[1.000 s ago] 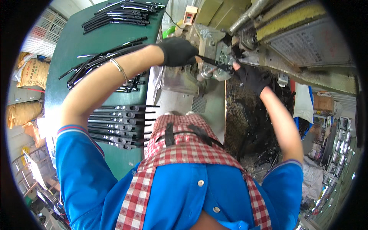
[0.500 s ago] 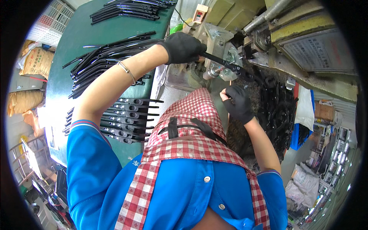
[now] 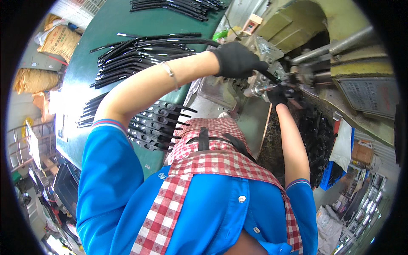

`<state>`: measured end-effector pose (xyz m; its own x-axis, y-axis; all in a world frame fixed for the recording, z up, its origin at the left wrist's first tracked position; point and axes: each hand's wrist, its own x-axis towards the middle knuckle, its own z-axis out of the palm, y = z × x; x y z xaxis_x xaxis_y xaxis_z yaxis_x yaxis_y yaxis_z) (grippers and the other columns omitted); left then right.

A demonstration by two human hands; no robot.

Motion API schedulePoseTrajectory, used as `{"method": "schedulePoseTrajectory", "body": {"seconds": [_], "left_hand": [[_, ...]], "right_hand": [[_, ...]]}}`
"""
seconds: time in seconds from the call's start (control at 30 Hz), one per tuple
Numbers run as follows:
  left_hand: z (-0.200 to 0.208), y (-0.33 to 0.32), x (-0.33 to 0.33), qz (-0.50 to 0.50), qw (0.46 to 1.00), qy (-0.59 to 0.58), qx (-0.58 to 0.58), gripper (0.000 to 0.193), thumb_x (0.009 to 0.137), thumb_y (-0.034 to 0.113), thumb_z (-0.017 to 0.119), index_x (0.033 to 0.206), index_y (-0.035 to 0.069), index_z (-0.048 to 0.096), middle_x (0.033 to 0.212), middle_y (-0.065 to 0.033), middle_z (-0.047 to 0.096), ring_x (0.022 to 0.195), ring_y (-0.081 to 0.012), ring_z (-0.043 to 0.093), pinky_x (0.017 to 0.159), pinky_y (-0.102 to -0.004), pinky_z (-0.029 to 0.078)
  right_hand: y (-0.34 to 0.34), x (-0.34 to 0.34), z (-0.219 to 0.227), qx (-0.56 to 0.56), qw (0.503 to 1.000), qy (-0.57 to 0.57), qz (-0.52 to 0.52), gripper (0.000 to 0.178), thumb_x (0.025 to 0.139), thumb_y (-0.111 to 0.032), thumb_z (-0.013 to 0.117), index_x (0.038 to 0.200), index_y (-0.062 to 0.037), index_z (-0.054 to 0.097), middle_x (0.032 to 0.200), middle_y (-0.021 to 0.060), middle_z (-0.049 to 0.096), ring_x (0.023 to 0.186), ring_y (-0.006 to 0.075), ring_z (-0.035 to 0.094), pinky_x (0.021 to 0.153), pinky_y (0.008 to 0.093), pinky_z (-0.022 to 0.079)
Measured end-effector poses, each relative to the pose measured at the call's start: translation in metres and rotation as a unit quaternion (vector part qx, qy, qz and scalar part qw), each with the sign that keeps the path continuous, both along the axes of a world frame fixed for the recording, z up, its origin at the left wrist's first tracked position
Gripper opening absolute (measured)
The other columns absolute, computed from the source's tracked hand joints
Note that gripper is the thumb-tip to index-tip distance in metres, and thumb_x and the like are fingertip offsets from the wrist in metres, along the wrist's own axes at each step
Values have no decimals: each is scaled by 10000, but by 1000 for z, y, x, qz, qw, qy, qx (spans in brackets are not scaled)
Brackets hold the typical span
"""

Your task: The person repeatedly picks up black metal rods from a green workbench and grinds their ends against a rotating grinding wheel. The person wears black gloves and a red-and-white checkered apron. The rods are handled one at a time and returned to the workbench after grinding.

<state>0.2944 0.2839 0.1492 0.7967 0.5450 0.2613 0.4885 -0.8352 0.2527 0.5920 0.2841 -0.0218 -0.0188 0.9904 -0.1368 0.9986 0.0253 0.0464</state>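
My left hand (image 3: 239, 60), in a black glove, is closed around a black metal bar (image 3: 269, 76). The bar slants down to the right into the working area of a press (image 3: 361, 59). My right hand (image 3: 279, 95), also gloved, is at the bar's far end beside a round metal post (image 3: 253, 91). Its fingers are curled and partly blurred; whatever they pinch is too small to make out. Left of my left forearm, a heap of bent black tubes (image 3: 123, 63) lies on the green table (image 3: 106, 25). Nearer me is a row of black brackets with holes (image 3: 157, 121).
More black tubes (image 3: 178, 6) lie at the table's far end. A dark heap of black parts (image 3: 316, 142) sits below the press on the right, near a blue crate (image 3: 329, 178). A small box with a red switch (image 3: 252, 24) stands behind the press. Sacks (image 3: 61, 44) are at far left.
My right hand has moved up and away from me to the bar's end. My left hand has carried the bar deeper into the press. The view has shifted, and press parts are blurred.
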Motion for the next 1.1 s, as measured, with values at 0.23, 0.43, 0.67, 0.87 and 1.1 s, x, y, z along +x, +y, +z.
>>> {"method": "schedulePoseTrajectory", "body": {"seconds": [0.23,0.43,0.67,0.87,1.1], "left_hand": [[-1,-59,-73,32,998,-23,-45,234,900,268,558,1103,167,614,809,-118,647,712,-347,631,633,-448,498],[-54,-157,-220,232,943,138,-196,249,803,137,619,1040,187,675,817,-114,653,770,-328,635,662,-432,498],[-116,-258,-287,490,860,40,-138,206,757,181,605,938,105,666,1029,-80,627,1023,-297,564,885,-414,448],[-146,-256,-271,640,767,-3,-53,237,829,293,578,914,79,637,1007,-113,599,1000,-345,541,866,-424,435],[-130,-177,-254,539,841,22,-36,306,811,238,645,1103,155,606,1191,-68,564,1119,-313,527,931,-411,431]], "right_hand": [[-6,-5,3,-12,994,71,-82,360,824,-348,591,1021,-52,653,1028,211,647,986,361,622,827,460,488],[-14,20,-8,54,975,209,50,270,792,-282,636,876,-30,683,851,230,655,847,386,647,714,439,495],[-2,36,-19,6,959,280,45,317,783,-335,650,901,-44,692,853,225,656,832,374,651,691,438,484],[5,60,-30,101,941,323,-7,259,801,-268,676,904,-31,668,848,162,676,780,317,649,669,394,488],[-48,-6,115,-65,463,874,-130,120,902,-49,607,1010,-4,579,909,72,602,771,167,586,628,312,494]]}}
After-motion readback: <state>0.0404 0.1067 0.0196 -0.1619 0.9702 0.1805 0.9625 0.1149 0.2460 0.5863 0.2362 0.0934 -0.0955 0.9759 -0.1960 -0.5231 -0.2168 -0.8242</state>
